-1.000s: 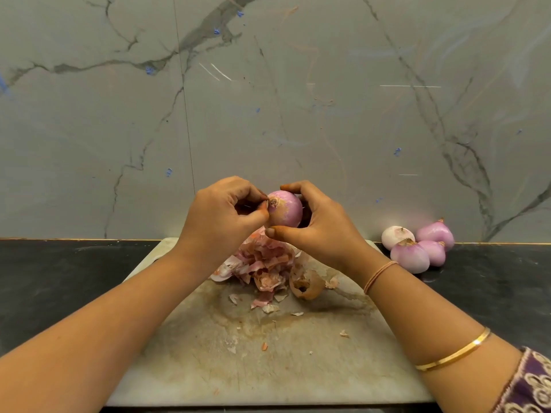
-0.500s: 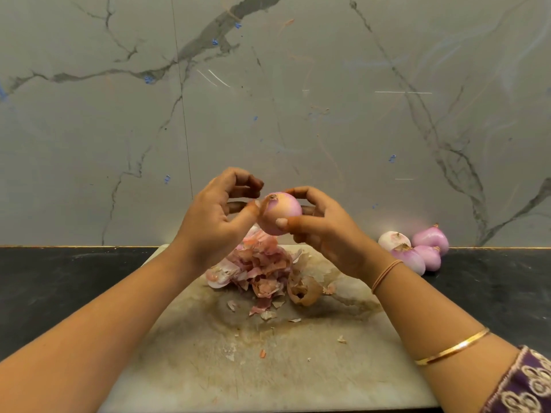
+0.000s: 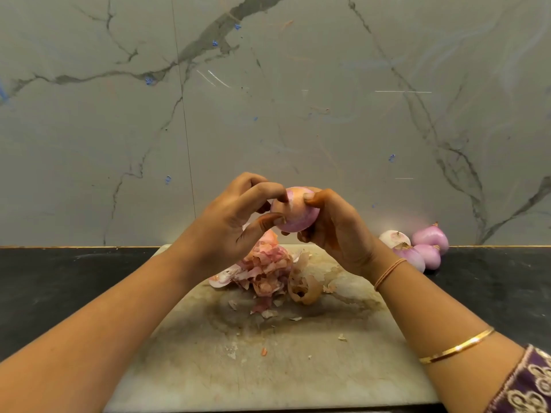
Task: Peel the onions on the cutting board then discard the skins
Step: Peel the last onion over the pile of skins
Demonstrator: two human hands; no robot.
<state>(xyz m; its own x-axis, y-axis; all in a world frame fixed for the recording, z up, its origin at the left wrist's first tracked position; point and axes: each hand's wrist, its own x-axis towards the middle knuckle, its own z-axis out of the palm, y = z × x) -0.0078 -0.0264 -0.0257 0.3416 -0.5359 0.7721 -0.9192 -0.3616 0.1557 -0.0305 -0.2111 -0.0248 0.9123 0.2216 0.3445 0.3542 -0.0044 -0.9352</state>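
Peeling is the step in hand. One onion (image 3: 295, 213) is held in the air above the far end of the board (image 3: 268, 368). The right hand (image 3: 340, 234) cups it, fingers (image 3: 313, 196) curled round it. The left hand (image 3: 229, 231) pinches at its upper left side between thumb and forefinger, seemingly on a scrap of skin. Skins (image 3: 268, 269) lie heaped on the board's far part, under the onion. Other onions (image 3: 417, 248), apparently done, sit off the board's far right corner on the dark surface (image 3: 59, 278). Next, I judge, the pinched scrap wants pulling free and dropping onto the heap; discarding comes after.
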